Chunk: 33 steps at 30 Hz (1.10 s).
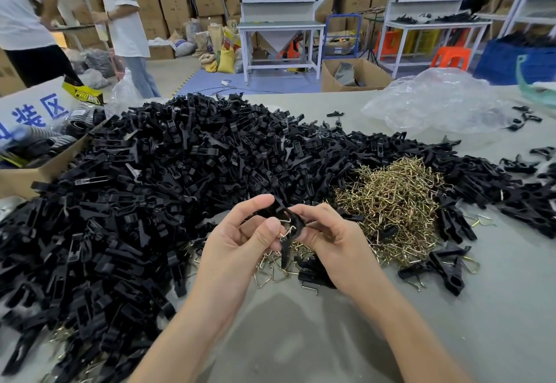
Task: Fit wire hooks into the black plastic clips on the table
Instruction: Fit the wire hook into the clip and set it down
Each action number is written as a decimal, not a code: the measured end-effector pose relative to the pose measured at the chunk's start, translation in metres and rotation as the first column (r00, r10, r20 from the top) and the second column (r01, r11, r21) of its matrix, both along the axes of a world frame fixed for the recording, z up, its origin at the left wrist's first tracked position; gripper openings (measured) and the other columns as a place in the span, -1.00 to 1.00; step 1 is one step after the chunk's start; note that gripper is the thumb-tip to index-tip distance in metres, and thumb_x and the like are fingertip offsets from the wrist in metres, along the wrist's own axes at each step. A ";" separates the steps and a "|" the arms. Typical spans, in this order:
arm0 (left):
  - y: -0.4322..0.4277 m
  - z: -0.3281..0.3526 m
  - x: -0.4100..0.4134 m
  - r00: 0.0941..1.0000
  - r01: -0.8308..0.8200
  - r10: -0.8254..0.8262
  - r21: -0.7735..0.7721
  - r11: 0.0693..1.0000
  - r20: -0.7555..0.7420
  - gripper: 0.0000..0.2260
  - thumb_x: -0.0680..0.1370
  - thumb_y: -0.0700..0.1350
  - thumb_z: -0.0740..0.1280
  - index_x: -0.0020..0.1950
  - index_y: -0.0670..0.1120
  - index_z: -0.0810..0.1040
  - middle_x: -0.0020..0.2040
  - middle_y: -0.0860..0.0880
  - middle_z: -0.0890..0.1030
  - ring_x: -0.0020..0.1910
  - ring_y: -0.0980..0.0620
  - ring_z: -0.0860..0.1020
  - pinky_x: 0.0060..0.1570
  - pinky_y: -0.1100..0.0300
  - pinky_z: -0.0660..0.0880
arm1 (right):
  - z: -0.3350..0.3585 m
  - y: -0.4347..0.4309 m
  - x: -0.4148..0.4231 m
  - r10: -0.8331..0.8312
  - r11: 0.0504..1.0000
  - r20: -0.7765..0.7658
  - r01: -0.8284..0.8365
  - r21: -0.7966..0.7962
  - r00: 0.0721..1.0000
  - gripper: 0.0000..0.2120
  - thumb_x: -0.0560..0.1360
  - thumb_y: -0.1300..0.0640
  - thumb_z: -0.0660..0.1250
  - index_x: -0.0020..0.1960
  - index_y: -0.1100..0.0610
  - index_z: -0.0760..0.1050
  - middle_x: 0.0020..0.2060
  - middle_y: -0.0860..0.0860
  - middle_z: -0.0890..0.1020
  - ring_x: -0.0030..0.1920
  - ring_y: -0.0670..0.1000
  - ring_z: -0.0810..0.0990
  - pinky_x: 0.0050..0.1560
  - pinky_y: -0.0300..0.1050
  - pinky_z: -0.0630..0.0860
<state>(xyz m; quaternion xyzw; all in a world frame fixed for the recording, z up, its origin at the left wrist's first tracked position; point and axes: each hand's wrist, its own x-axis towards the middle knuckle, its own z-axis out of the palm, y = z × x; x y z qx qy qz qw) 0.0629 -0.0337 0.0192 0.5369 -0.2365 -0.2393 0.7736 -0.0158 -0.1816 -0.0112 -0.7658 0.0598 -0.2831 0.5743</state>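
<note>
Head view: left hand (237, 241) and right hand (328, 241) fingers (304, 209) pinch one black clip (293, 220); I'd press its wire hook (285, 231) in squarely.

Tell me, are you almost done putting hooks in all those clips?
Not nearly. Done, it seems: a few finished clips with wire showing lie on the table to the right. In hand: the left hand and right hand hold one black clip with a wire hook at it. Left: a huge heap of clips and a pile of loose hooks.
</note>
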 end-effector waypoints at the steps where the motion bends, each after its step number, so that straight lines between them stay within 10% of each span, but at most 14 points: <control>1: 0.000 0.000 0.000 1.000 0.002 -0.002 -0.005 1.000 0.005 -0.68 0.32 -0.01 0.48 0.07 0.11 0.70 -0.27 -0.02 0.61 -0.30 0.09 0.57 -0.12 0.30 0.55 | 0.000 0.000 0.000 0.002 1.000 0.006 -0.002 0.000 1.000 -0.54 0.55 0.31 0.38 0.13 -0.28 0.61 -0.09 -0.20 0.58 -0.06 -0.16 0.59 0.08 -0.31 0.48; 22: 0.001 -0.005 -0.002 0.977 -0.074 0.047 0.123 0.990 0.207 -0.69 0.42 0.01 0.41 0.14 0.01 0.62 -0.21 -0.03 0.63 -0.23 0.09 0.58 -0.12 0.30 0.55 | 0.002 0.000 -0.004 -0.050 0.994 -0.031 0.047 -0.102 0.998 -0.55 0.56 0.31 0.37 0.15 -0.26 0.61 -0.09 -0.09 0.51 -0.14 -0.08 0.54 -0.06 -0.31 0.45; 33: 0.003 0.000 0.000 0.894 0.318 -0.308 -0.024 0.948 -0.325 -0.68 0.61 -0.02 0.21 0.31 -0.05 0.58 -0.01 -0.23 0.54 -0.22 -0.14 0.58 -0.27 0.02 0.59 | 0.000 0.000 -0.006 -0.138 0.939 -0.053 0.114 -0.324 0.989 -0.62 0.56 0.34 0.36 0.20 -0.07 0.65 -0.10 -0.16 0.51 -0.06 -0.09 0.62 0.01 -0.27 0.50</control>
